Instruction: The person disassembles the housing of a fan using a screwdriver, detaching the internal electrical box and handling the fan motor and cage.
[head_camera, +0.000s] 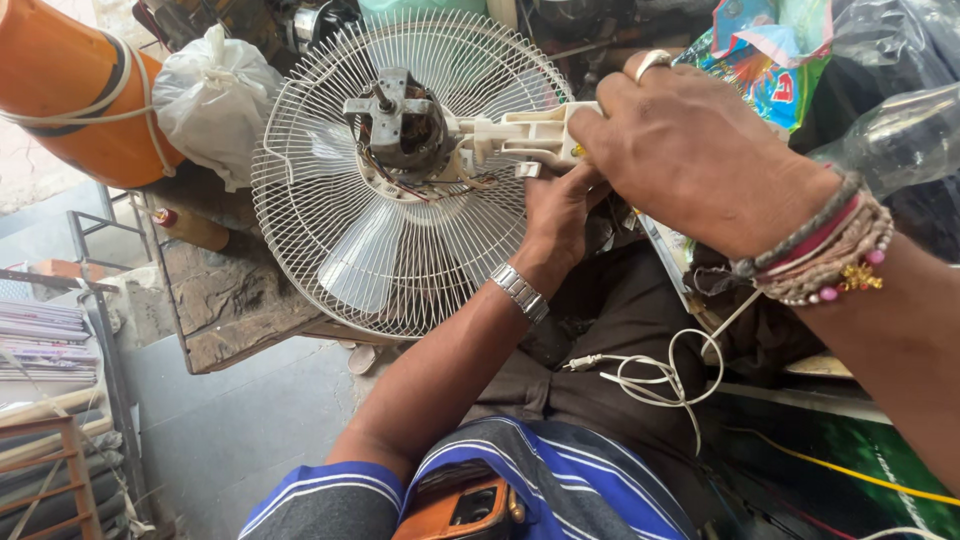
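- A person sits with an old fan (395, 170) lying on its front across a rough wooden bench (235, 305).
- The back cover is off, so the bare motor (405, 125) shows in the middle of the white wire cage (330, 215).
- The right hand (690, 155) is closed round the cream plastic neck (525, 135) of the fan and holds it tight. It wears a ring and bead bracelets.
- The left hand (560, 210) reaches up from below, just under the neck. Its fingers are curled and touch the plastic, but I cannot tell if they grip anything small.
- Thin coloured wires (420, 185) hang loose beside the motor. I think a tug or a twist of the neck could snap one.
- The fan rests on its round cage, so it might roll or slide off the bench if the right hand lets go.
- A white cord (660, 375) curls over the lap. It could catch on an arm and pull the fan.
- An orange pipe (70, 90) and a white bag (215, 95) sit close behind.
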